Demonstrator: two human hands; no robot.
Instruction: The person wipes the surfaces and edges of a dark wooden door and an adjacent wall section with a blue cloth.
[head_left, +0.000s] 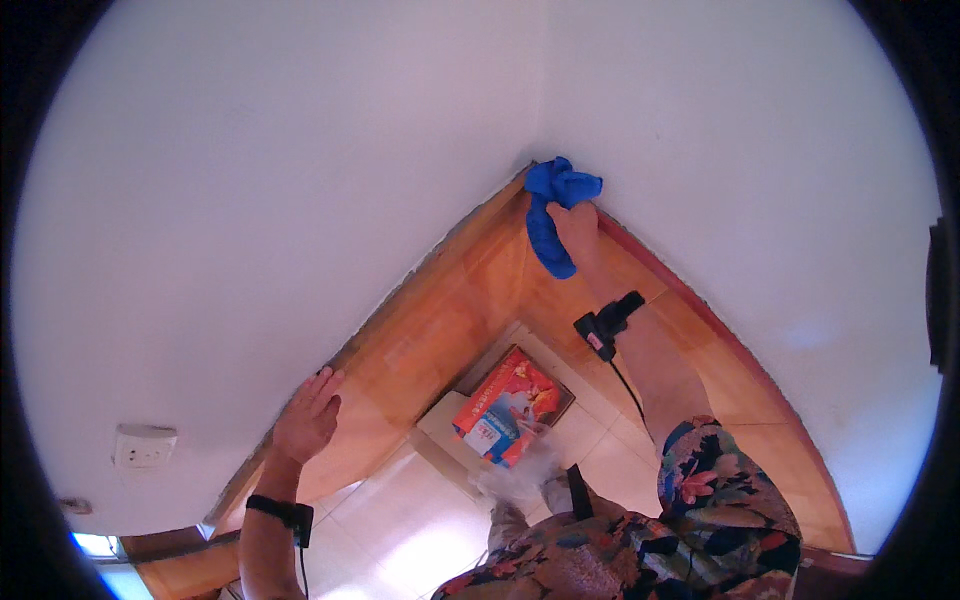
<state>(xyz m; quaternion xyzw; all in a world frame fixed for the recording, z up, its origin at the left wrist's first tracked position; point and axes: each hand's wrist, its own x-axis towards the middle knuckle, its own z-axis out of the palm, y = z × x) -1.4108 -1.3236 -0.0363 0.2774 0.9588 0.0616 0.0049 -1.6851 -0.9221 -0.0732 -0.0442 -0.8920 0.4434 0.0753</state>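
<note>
A bunched blue cloth (561, 184) is gripped in my right hand (576, 225), up in the corner where two white walls meet. Part of the cloth hangs down over the orange-brown wall panelling (450, 300). My left hand (307, 420) rests with its fingers extended along the top edge of the left panelling, holding nothing. Each wrist wears a black strap with a small device and a cable.
On the tiled floor (375, 510) below lies a cardboard box (450, 427) holding a red and blue printed package (510, 405). Clear plastic (517, 472) sits beside it, close to my legs. A white wall socket (145, 447) is at the left.
</note>
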